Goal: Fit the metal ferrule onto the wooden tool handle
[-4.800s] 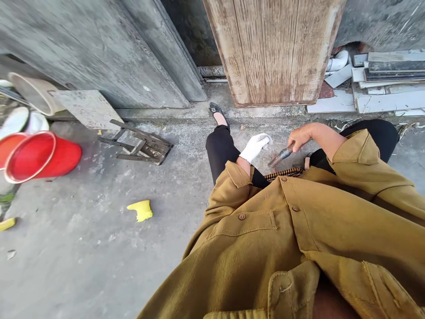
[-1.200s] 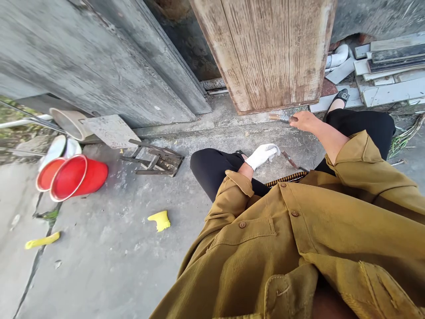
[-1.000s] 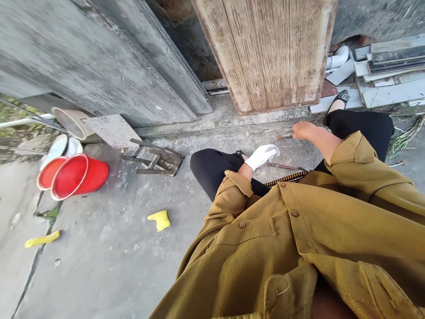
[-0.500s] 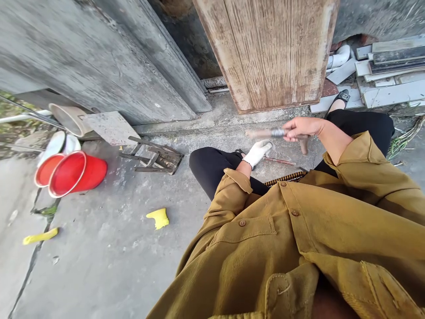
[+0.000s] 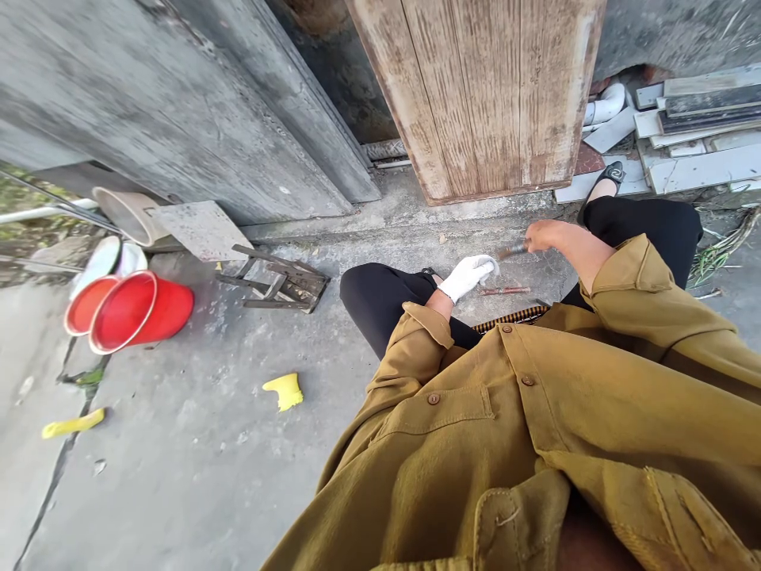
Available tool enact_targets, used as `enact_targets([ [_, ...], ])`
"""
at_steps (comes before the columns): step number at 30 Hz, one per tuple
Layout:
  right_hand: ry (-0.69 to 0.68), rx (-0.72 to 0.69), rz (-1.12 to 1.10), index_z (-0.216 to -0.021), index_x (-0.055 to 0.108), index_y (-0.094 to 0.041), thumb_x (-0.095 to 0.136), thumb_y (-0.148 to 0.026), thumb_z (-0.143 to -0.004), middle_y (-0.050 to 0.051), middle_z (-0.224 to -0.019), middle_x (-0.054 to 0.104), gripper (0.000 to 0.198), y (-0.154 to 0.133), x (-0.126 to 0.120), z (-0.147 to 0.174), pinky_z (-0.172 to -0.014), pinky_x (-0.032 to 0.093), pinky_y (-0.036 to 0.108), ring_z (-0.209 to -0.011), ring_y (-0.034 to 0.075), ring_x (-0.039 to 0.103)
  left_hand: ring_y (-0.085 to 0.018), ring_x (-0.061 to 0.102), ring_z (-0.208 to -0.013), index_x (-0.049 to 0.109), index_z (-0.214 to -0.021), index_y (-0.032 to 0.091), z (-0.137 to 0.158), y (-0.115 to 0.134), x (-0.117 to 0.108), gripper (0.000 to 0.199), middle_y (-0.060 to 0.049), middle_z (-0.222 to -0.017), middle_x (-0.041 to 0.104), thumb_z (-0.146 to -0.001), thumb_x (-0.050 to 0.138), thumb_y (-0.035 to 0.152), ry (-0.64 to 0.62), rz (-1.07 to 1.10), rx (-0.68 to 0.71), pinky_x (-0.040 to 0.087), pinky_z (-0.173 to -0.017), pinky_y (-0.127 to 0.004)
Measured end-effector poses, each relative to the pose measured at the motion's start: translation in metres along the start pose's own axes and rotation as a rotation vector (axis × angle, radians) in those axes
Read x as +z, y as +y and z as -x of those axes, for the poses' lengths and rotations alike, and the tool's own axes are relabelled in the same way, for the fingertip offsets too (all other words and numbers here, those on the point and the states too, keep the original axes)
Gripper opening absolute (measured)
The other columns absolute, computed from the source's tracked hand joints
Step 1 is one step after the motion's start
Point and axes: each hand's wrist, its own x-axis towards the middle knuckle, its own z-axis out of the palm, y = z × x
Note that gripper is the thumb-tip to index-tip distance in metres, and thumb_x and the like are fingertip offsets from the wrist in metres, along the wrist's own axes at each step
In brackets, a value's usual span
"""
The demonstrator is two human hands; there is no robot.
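Observation:
My right hand (image 5: 545, 236), bare, is closed around a brown stick-like tool (image 5: 512, 251) with a metal wire binding. Its far end is blurred and reaches down to the fingers of my left hand. My left hand (image 5: 469, 276) wears a white glove and is closed in front of my left knee. What it holds is hidden by the glove and the tool. Just below the hands, a thin reddish-brown rod (image 5: 504, 291) lies on the concrete. A black-and-yellow striped edge (image 5: 511, 318) shows between my legs.
A small wooden stool (image 5: 279, 281) lies tipped over on the left, near red buckets (image 5: 172, 309). Two yellow pieces (image 5: 285, 391) are on the concrete. A wooden board (image 5: 487, 103) leans ahead, and planks (image 5: 701, 166) are stacked at the right.
My right hand has swung the tool down, so its end now meets my left hand's fingers. It was level above them before. My left hand has shifted slightly right.

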Motion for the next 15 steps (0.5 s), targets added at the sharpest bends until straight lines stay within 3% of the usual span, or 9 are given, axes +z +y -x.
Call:
enact_targets([
  [4, -0.294, -0.149, -0.055, -0.085, 0.078, -0.017, 0.084, -0.031, -0.086, 0.002, -0.068, 0.066, 0.015, -0.005, 0.010, 0.002, -0.066, 0.049, 0.030, -0.064, 0.017, 0.060, -0.016, 0.055, -0.074, 0.065, -0.090, 0.018, -0.002, 0.001, -0.001, 0.035, -0.008, -0.080, 0.071, -0.109, 0.063, 0.048, 0.051, -0.003, 0.010, 0.047, -0.072, -0.036],
  [10, -0.537, -0.435, -0.296, -0.093, 0.076, -0.015, 0.083, -0.030, -0.078, -0.004, -0.065, 0.060, 0.023, -0.011, 0.011, 0.006, -0.066, 0.043, 0.024, -0.064, 0.013, 0.056, -0.016, 0.053, -0.077, 0.060, -0.093, 0.018, -0.003, 0.012, -0.008, 0.041, -0.007, -0.079, 0.067, -0.112, 0.058, 0.054, 0.147, -0.001, 0.033, 0.042, -0.074, -0.034],
  [13, -0.486, -0.619, -0.528, -0.092, 0.074, -0.015, 0.082, -0.033, -0.078, -0.002, -0.074, 0.064, 0.024, -0.011, 0.002, 0.015, -0.071, 0.046, 0.024, -0.070, 0.013, 0.057, -0.017, 0.054, -0.079, 0.061, -0.092, 0.019, -0.001, 0.015, -0.009, 0.042, -0.006, -0.074, 0.066, -0.110, 0.063, 0.057, 0.163, 0.001, 0.033, 0.044, -0.075, -0.036],
  [15, -0.270, -0.641, -0.776, -0.094, 0.072, -0.016, 0.081, -0.033, -0.081, 0.001, -0.082, 0.067, 0.023, -0.010, -0.003, 0.019, -0.073, 0.049, 0.025, -0.074, 0.013, 0.058, -0.018, 0.054, -0.080, 0.064, -0.091, 0.020, 0.001, 0.013, -0.007, 0.040, -0.006, -0.072, 0.068, -0.107, 0.069, 0.056, 0.154, -0.007, 0.051, 0.046, -0.077, -0.037],
])
